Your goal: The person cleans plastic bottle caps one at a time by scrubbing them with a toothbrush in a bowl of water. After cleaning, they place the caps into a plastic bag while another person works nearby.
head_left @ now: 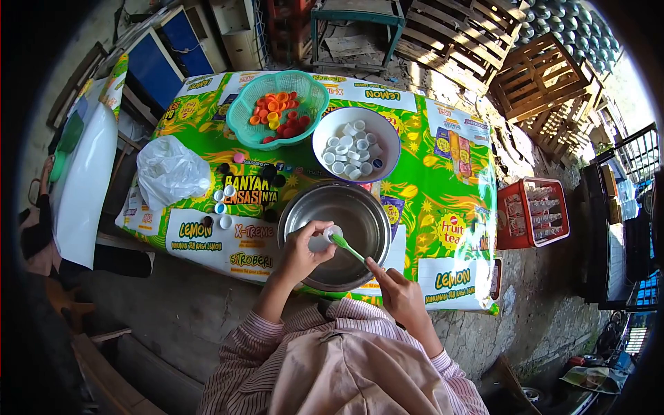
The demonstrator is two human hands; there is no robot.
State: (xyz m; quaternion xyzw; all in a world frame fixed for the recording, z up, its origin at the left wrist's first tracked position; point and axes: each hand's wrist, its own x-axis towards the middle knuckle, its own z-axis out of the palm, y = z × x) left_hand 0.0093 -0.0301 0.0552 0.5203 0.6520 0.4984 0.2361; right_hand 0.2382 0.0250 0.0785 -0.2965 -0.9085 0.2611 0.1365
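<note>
Over a steel basin (366,214), my left hand (308,243) pinches a white bottle cap (332,234) between thumb and fingers. My right hand (395,287) is closed on the handle of a green toothbrush (351,250), whose head meets the cap. Behind the basin stands a white bowl (389,131) holding many white caps (351,149). Left of that bowl, a mint-green plastic basket (238,121) contains orange, yellow and red caps (277,111). Several black, white and blue caps (220,207) lie loose on the printed cover left of the basin.
A crumpled clear plastic bag (169,173) sits at the table's left side. The table wears a green printed cover (443,200). Right of it, a red crate (515,218) with bottles stands on the floor. Wooden pallets (536,76) lean behind. Part of another person (43,207) shows at far left.
</note>
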